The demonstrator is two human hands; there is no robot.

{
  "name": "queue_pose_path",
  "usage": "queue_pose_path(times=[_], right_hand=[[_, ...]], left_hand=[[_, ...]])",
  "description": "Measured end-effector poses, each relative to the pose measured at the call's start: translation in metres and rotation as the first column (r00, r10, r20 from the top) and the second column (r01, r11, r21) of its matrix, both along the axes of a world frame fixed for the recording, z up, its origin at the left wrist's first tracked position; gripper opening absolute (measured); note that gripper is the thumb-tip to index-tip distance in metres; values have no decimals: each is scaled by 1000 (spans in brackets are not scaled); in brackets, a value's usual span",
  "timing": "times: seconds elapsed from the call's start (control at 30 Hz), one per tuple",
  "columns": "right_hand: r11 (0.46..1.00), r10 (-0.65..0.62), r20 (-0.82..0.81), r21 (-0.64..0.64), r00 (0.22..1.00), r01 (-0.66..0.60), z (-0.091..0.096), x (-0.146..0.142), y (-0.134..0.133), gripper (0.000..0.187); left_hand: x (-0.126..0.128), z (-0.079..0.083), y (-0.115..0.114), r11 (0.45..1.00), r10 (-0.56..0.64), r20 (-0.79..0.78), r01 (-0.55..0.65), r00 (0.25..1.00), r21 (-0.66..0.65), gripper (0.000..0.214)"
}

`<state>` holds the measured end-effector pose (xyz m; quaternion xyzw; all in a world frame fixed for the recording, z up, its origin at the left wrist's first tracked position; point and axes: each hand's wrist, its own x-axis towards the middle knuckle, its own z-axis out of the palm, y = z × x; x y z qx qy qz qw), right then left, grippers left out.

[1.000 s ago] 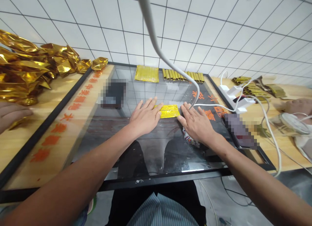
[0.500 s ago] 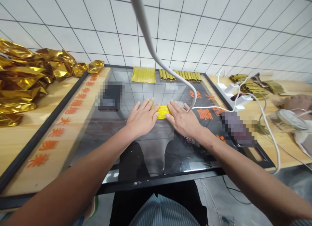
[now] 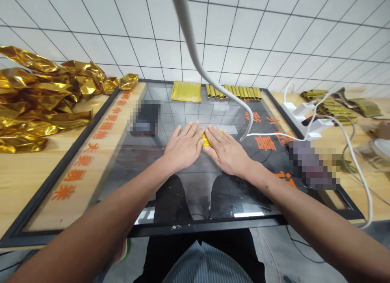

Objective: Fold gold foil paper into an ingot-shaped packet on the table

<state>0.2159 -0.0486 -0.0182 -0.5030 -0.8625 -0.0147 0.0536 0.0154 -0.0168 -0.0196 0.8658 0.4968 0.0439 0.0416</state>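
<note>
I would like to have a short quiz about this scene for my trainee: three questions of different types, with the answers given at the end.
1. Open question: What lies partly covered under the person's left grip and right grip?
2. True or false: The crumpled gold foil is at the person's left.
3. Fill the gap: Near the far edge of the glass, beside the flat yellow sheet, there is a row of yellow ____.

Key:
1. A shiny yellow piece, visible between them.
2. True.
3. Tubes.
</note>
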Motion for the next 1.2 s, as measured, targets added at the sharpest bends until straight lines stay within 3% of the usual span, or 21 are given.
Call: queue_pose_path(times=[0.4,0.77,0.9,1.03,1.2], right_hand=[[1000,10,-46,14,999,-9,-7,3,1,75],[999,-2,-97,45,995,6,-15,0,1,76],[1000,5,-118,30,993,-2,-17,0,2,77],[1000,-3,-114,24,994,6,-19,0,4,78],[1000,6,-121,29,993,-2,-20,1,5,78]], left_hand=[[-40,0,-10,998,58,-76,-56,995,28,64],[-51,4,-27,980,195,-100,-189,976,59,63],[-44,9,-36,991,39,-99,-26,994,129,69],[-27,10,-35,982,-152,-120,164,981,90,83],[-21,5,-23,970,-239,-108,243,965,29,87]])
